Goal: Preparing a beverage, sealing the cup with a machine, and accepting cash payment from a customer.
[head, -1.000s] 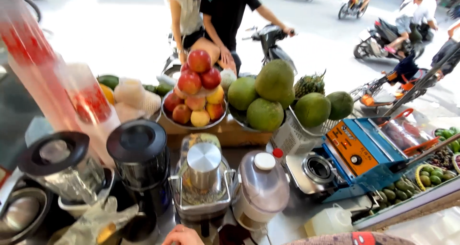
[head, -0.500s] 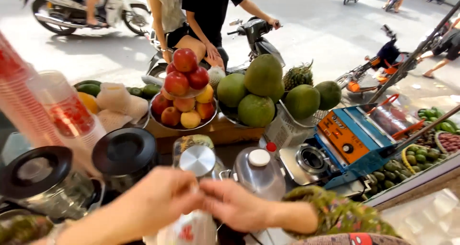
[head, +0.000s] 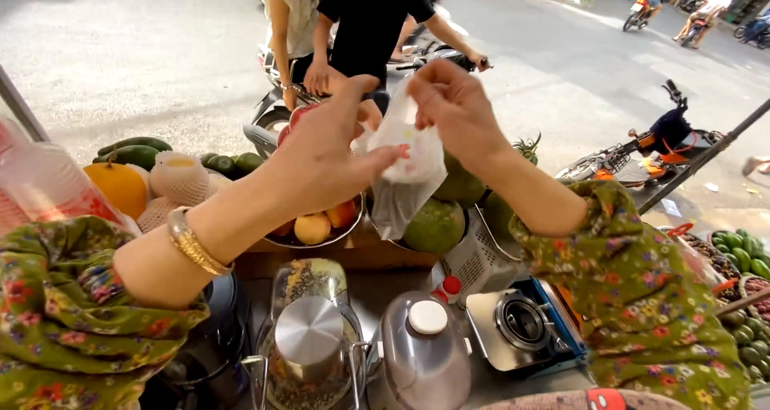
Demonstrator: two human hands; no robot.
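Street stall counter, fruit bowls behind. Both hands raised at frame centre: left hand (head: pixel 325 157) and right hand (head: pixel 455 105) pinch the mouth of a clear bag (head: pixel 407 169). Likely opening it; next needs fingers parting the film.

2 hands: left hand (head: pixel 325 157), right hand (head: pixel 453 105). 1 plastic bag (head: pixel 409 173). 1 gold bracelet (head: pixel 191 242). 2 steel lidded containers, near (head: pixel 309 338) (head: pixel 421 354). 1 gas stove, right (head: pixel 521 326). 1 fruit bowl (head: pixel 317 238).
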